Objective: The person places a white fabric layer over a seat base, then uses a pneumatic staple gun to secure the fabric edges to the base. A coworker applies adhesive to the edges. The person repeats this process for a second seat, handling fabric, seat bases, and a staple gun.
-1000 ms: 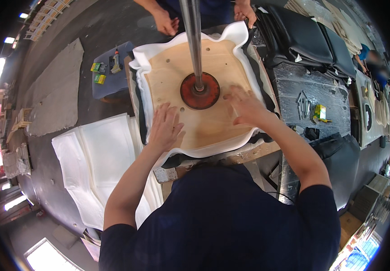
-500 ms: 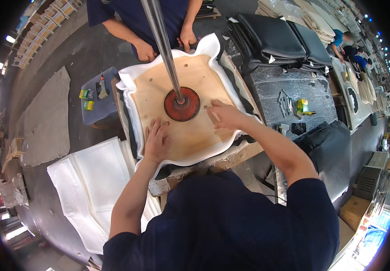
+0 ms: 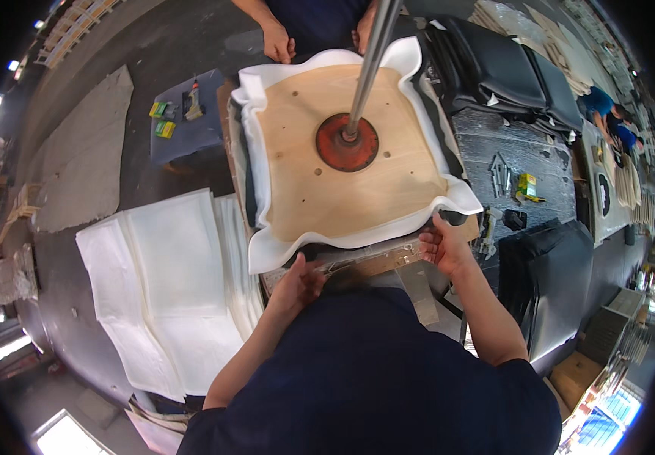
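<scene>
A square wooden board (image 3: 282,182) lies on white padding (image 3: 267,256), whose wavy edges rise around it. Black sheet material (image 3: 452,218) shows beneath the padding. A metal rod (image 3: 373,64) presses a round red plate (image 3: 331,155) onto the board's middle. At the front right corner, my right hand (image 3: 449,246) is closed, its thumb against the black sheet's edge and its fingers curled below. My left hand (image 3: 295,290) is beside the front left edge, somewhat blurred, thumb raised apart from loosely bent fingers; nothing shows between them.
Across the board, a person's hands (image 3: 278,44) rest near its far edge. White sheets (image 3: 172,265) are stacked on the left, beyond them a small table (image 3: 191,133) with a tool and boxes. Folded black covers (image 3: 486,64) and a worktable (image 3: 524,155) with tools stand right.
Both my hands have left the board's top and come back to its near edge. The right hand has closed on the black sheet. The view has shifted, so the board appears farther right.
</scene>
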A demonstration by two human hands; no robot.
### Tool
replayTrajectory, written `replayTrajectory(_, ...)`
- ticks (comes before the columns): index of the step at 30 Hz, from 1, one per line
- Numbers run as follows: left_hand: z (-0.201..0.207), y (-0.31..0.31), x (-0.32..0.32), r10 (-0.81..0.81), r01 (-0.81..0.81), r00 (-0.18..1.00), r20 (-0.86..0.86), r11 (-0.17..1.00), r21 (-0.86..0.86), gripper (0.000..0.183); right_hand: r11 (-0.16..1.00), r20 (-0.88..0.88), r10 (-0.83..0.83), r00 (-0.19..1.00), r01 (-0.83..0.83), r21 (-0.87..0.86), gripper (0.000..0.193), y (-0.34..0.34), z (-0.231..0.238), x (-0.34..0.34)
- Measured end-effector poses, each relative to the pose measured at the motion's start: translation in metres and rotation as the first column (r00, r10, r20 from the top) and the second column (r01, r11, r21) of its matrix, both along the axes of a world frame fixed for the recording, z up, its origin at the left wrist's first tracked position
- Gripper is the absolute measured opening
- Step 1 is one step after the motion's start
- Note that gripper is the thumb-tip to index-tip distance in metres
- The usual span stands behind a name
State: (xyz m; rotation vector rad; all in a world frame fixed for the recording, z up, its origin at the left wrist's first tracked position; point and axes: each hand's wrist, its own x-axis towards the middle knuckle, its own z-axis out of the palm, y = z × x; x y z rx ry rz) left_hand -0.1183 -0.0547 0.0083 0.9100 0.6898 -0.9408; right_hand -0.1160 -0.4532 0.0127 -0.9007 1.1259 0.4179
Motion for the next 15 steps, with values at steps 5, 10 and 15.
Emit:
replayTrajectory(5,-0.017,-0.012,0.009,0.234,-0.217,0.954,-0.186,0.97,0.108,0.054,0.998,-0.105,0.001,0.994,0.007,0.068,0.06,-0.001,-0.011,0.027)
replayTrajectory(10,-0.023,-0.033,0.006,0.359,-0.359,0.909,-0.21,0.932,0.042,0.062,0.974,-0.271,0.188,0.944,-0.145,0.172,0.077,-0.01,-0.015,0.039)
replayTrajectory(15,-0.019,-0.064,0.035,0.326,-0.315,0.9,-0.289,0.945,0.085,0.074,0.906,-0.255,0.421,0.871,-0.39,0.165,0.089,-0.016,-0.017,0.047)
